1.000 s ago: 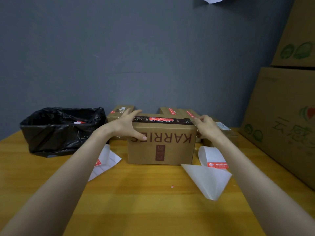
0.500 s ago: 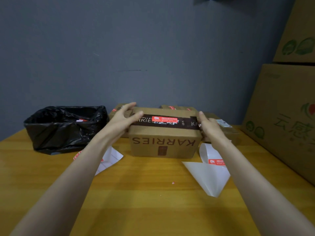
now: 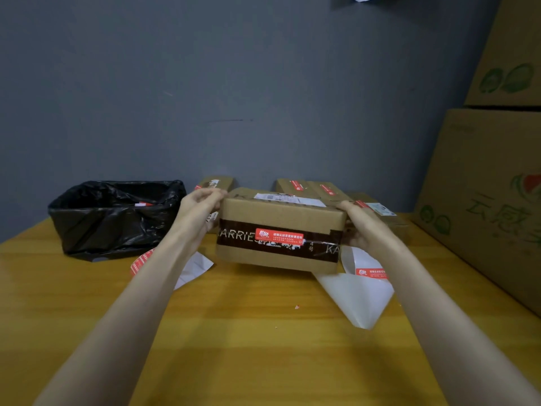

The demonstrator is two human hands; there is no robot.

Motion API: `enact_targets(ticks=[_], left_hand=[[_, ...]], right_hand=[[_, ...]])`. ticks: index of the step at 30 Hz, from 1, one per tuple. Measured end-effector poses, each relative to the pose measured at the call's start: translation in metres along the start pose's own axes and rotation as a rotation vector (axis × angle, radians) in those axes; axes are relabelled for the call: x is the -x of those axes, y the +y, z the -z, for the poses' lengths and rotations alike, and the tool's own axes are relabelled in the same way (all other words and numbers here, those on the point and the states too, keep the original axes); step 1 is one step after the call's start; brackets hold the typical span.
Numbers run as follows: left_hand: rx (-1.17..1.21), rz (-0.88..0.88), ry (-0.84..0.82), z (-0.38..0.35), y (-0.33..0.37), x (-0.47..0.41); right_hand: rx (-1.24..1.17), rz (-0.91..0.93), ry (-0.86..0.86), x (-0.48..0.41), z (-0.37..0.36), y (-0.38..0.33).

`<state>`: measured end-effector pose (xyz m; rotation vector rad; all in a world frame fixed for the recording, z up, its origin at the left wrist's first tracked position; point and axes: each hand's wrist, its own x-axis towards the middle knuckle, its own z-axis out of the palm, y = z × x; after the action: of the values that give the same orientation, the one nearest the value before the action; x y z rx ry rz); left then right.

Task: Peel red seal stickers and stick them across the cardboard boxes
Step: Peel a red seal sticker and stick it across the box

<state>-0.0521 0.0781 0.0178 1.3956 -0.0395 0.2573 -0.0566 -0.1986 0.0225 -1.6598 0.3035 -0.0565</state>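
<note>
At the middle of the table (image 3: 248,347), the cardboard box (image 3: 278,212) was tipped, dark-taped face toward the camera, w/ a red seal sticker (image 3: 279,237) stuck across the tape. L hand (image 3: 199,203) gripped the box's left end, fingers curled over the top edge; R hand (image 3: 360,227) clasped the right end. White backing sheet (image 3: 357,294) lay just right, black bag (image 3: 114,218) to the left.
</note>
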Motion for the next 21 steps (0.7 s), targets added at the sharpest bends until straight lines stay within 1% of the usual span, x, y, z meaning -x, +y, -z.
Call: enact_targets(ticks=[3, 7, 13, 18, 21], left_hand=[[-0.018, 0.030, 0.009, 0.001, 0.000, 0.004], [-0.064, 0.048, 0.021, 0.001, 0.000, 0.010], [-0.170, 0.075, 0.030, 0.004, -0.003, 0.008], [-0.203, 0.036, 0.050, 0.002, -0.008, 0.010], [-0.215, 0.000, 0.057, 0.004, -0.011, 0.010]], right_hand=[[0.045, 0.000, -0.030, 0.005, 0.002, 0.001], [0.145, 0.053, -0.014, 0.009, -0.003, 0.000], [0.090, 0.142, -0.001, 0.014, -0.007, 0.002], [0.021, 0.240, -0.028, 0.020, -0.012, 0.005], [-0.032, 0.270, 0.019, 0.019, -0.015, 0.008]])
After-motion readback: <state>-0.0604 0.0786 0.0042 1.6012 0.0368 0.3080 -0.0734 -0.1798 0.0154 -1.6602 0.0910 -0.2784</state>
